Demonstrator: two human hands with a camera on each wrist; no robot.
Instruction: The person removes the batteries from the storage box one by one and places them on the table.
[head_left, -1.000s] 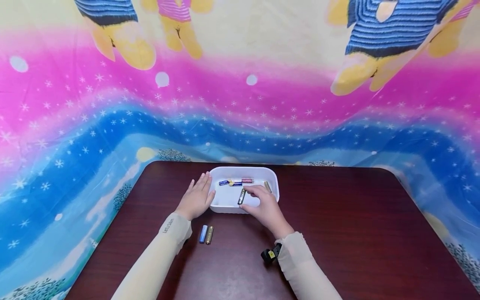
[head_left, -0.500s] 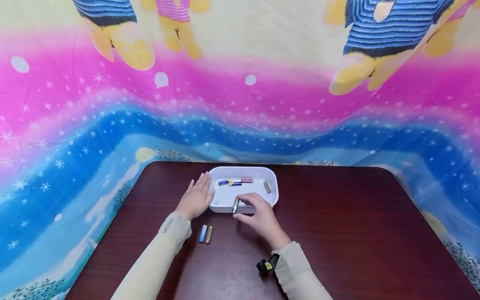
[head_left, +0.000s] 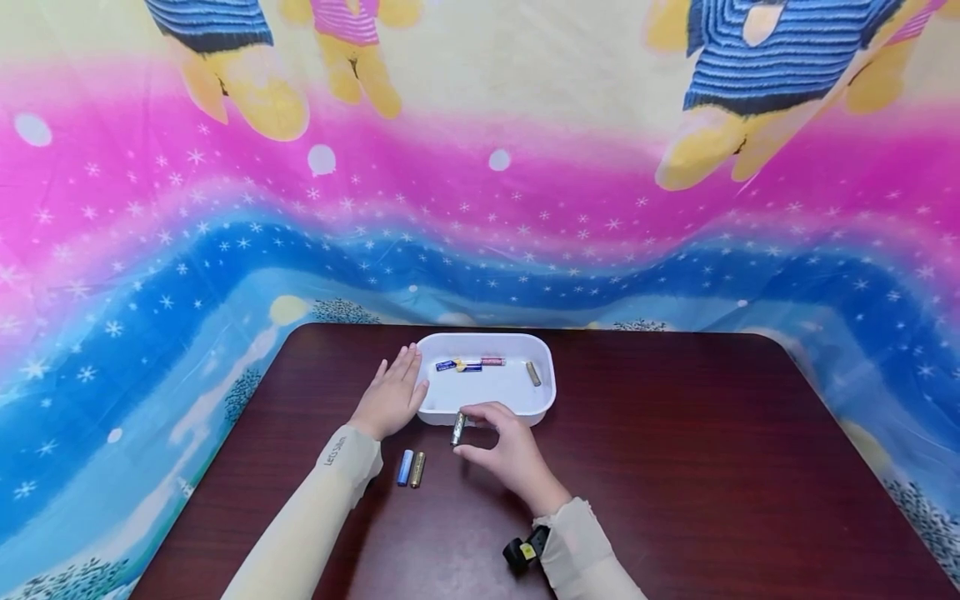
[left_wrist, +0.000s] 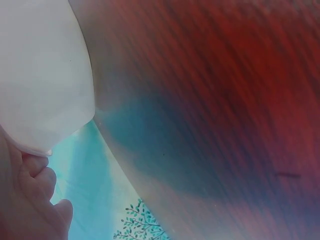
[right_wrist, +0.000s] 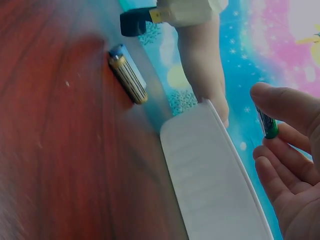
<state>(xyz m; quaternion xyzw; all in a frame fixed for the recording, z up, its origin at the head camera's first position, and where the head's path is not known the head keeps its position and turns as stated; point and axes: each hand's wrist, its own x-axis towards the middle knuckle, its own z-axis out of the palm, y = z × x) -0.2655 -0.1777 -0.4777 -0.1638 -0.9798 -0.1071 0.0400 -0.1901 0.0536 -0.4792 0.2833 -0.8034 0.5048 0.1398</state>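
Two batteries, a blue battery (head_left: 405, 467) and a gold battery (head_left: 417, 470), lie side by side on the brown table (head_left: 675, 467), on the near side of the white tray (head_left: 480, 395). A bit farther in, just by the tray's near wall, I see the right hand (head_left: 510, 454) with a dark battery (head_left: 458, 428) that has a green end. The thumb and pointer finger pinch it, it seems by its two ends, and are only as far apart as it needs. I think it is hard and a bit heavy for its size. Its side is round and smooth, so it may slip or roll; both ends or the middle look good to hold.

At the tray's left side, the left hand (head_left: 390, 394) lies flat with straight fingers, touching the tray and gripping nothing. Its sleeve (head_left: 335, 451) says "Let's Slim".

Inside the tray, I see blue-and-yellow batteries (head_left: 446, 365) and a red battery (head_left: 492, 362), and a dull gold one (head_left: 533, 373) near its right wall. Their print is too small for me to read. Behind the tray hangs a snowy cloth (head_left: 480, 217).
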